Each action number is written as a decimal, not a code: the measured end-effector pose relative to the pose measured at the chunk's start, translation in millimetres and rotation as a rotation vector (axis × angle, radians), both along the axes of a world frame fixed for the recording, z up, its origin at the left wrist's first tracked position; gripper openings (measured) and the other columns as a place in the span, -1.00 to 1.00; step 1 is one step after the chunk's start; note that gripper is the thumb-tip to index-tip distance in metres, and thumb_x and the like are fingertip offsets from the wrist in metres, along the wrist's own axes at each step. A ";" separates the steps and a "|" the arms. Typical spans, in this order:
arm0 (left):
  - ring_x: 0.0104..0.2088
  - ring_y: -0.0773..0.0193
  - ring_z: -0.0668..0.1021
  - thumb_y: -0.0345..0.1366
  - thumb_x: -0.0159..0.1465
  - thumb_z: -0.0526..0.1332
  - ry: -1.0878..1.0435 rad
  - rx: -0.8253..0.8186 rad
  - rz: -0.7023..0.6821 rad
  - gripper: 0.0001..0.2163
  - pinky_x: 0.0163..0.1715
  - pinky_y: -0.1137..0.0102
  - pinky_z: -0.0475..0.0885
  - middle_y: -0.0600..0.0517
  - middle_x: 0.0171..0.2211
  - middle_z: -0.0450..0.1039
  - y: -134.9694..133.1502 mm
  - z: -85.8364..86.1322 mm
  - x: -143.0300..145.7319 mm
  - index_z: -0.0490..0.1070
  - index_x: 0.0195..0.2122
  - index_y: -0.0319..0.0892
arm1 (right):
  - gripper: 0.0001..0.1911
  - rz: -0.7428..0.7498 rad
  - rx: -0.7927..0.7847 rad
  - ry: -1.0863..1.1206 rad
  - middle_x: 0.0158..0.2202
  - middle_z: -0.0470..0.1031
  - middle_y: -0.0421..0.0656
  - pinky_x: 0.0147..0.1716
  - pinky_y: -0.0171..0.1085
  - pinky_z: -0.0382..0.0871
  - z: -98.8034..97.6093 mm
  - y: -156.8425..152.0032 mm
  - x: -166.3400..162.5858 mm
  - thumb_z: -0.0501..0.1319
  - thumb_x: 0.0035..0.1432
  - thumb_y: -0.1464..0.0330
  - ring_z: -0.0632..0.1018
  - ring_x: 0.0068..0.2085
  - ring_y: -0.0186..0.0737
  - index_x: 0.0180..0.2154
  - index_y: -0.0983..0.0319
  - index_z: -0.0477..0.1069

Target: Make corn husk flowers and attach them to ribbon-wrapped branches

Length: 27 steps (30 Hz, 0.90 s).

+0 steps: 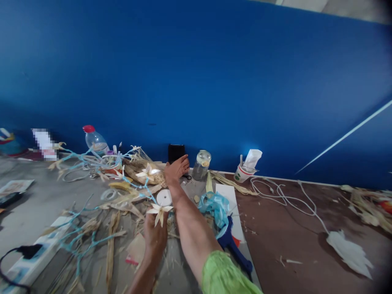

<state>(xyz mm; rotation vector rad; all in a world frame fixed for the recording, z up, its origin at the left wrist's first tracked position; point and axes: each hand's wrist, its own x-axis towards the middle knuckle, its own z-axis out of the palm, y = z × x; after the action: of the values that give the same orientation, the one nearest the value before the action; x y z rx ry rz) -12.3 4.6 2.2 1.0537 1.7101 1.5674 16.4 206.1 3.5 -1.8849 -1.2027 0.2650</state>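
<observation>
My left hand [155, 233] is closed around a branch wrapped in light blue [147, 188], low in the middle. Pale star-shaped flowers, seemingly of dried husk, sit on it: one flower [160, 211] shows just above my fingers, another [148, 172] farther out. My right hand [177, 169] reaches across to the back of the table with its fingers stretched out, nothing visible in them. Just behind it a black box-like object [176, 152] leans by the wall. A dark loop [187, 177], perhaps a scissors handle, shows under the fingers. A white roll of tape [164, 197] lies between my arms.
A glass jar [201, 165] stands right of my right hand. Farther right are a paper cup [243, 173], a white cord [284, 200] and a blue glue gun [234, 247] beside blue ribbon [216, 206]. At left lie more blue branches [79, 241], a power strip [39, 253] and a bottle [95, 141].
</observation>
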 end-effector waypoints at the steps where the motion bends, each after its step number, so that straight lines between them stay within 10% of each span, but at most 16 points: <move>1: -0.54 0.28 0.37 -0.11 0.00 0.22 -0.009 -0.005 -0.001 -0.75 -0.50 0.41 0.28 0.08 -0.67 0.29 -0.1 -0.6 0.7 0.28 -0.64 -0.17 | -0.01 0.004 -0.009 -0.004 0.11 0.11 0.39 0.10 0.12 -0.10 -0.1 0.5 1.4 0.31 -0.10 0.34 0.12 0.15 0.26 0.24 0.55 -0.15; 13: -0.52 0.31 0.39 -0.10 0.02 0.23 -0.039 -0.022 -0.006 -0.74 -0.50 0.45 0.29 0.08 -0.61 0.33 -1.2 -3.4 2.0 0.34 -0.55 -0.21 | 0.05 0.070 -0.014 -0.041 0.17 0.02 0.41 0.11 0.08 -0.09 8.3 -10.7 10.7 0.34 -0.14 0.23 0.09 0.19 0.26 0.23 0.58 -0.15; 22: -0.59 0.40 0.28 -0.09 -0.02 0.26 -0.103 -0.031 0.014 -0.72 -0.57 0.48 0.23 0.12 -0.64 0.25 -2.6 -5.4 5.5 0.28 -0.58 -0.21 | -0.67 0.537 0.053 -0.451 0.01 0.37 0.03 0.03 -0.02 0.09 -16.4 -55.2 42.4 0.12 0.09 0.38 0.26 0.07 0.04 -0.07 0.28 0.34; 27: -0.60 0.41 0.27 -0.02 -0.09 0.29 -0.211 -0.033 0.001 -0.66 -0.60 0.50 0.20 0.12 -0.65 0.26 -1.5 -3.4 6.2 0.30 -0.59 -0.22 | -0.71 0.702 0.016 -0.634 0.08 0.34 0.00 0.00 -0.07 0.12 -30.2 -48.1 51.3 0.06 0.11 0.48 0.26 0.08 0.01 -0.11 0.26 0.38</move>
<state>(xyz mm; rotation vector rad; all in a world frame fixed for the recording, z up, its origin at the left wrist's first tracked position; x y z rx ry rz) -6.1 3.1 -1.2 0.8391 1.5871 1.5847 67.7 158.0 -26.7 -1.5017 -2.2766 0.0156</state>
